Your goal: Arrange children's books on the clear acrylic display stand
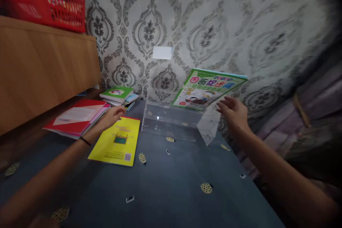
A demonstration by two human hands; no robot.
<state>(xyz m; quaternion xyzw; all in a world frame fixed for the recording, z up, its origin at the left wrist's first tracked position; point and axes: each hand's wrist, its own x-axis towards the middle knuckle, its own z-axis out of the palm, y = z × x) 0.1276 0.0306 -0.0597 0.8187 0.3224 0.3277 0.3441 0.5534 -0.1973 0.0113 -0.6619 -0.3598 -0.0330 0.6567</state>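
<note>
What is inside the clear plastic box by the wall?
A green picture book leans tilted in the clear box, its top sticking out above the rim. Through the walls the rest looks bare. The right hand hovers open beside it.

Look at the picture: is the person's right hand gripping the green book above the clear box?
No: the right hand is open with fingers spread, just beside the green book, not closed on it.

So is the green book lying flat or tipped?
Tipped: the green book leans over the clear box, its front edge low, right hand open beside it.
</note>
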